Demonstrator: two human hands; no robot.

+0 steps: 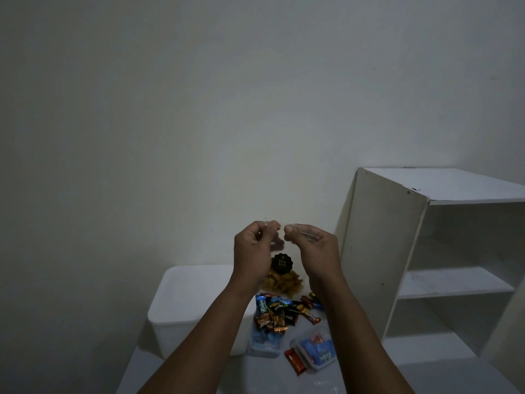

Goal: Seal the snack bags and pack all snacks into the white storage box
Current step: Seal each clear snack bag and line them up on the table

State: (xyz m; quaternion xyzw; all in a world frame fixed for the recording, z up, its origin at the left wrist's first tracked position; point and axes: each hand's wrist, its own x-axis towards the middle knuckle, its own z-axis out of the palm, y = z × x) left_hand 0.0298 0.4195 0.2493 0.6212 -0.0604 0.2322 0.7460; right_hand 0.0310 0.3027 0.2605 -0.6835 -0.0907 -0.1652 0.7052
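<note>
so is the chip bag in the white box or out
Out. The left hand and right hand pinch the chip bag by its top, beside the white box, not in it.

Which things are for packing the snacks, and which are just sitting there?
For the job:
chip bag, pinched at its top by the left hand and right hand
white box
wrapped snacks
clear tub of snacks

Just there:
shelf
table

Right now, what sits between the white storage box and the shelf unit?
Head view: a pile of wrapped snacks on the table; the left hand and right hand pinch the chip bag above it.
</note>
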